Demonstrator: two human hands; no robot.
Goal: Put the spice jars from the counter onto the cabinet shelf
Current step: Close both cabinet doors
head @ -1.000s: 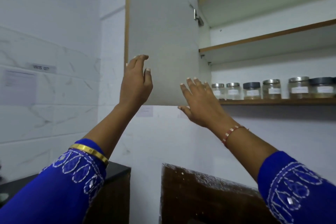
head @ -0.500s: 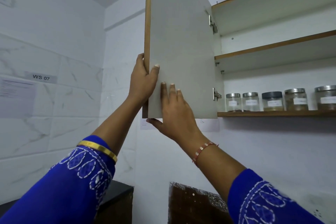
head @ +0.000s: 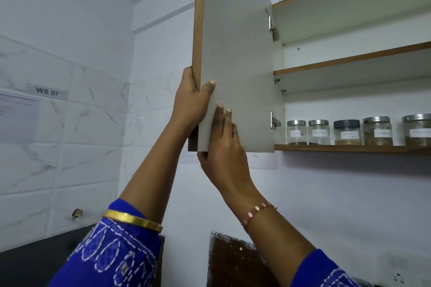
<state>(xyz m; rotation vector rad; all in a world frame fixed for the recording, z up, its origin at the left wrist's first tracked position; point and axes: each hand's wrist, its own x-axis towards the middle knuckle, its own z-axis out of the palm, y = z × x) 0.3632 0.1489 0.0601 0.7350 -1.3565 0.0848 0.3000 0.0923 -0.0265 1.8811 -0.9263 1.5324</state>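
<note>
Several glass spice jars with white labels and metal or dark lids stand in a row on the lowest cabinet shelf at the right. The grey cabinet door hangs open, edge-on toward me. My left hand grips the door's wooden outer edge, thumb on the grey face. My right hand lies flat against the door's inner face near its bottom corner, thumb under the lower edge. Neither hand holds a jar.
Two upper shelves above the jars show nothing on them. White marble tiles cover the left wall, with a "WS 07" label and a paper sheet. A dark counter sits at lower left, a brown panel at bottom centre.
Both hands rose to the door: the left closed around its outer edge, the right pressed flat on its inner face. The view shifted left, so the jars sit farther right.
</note>
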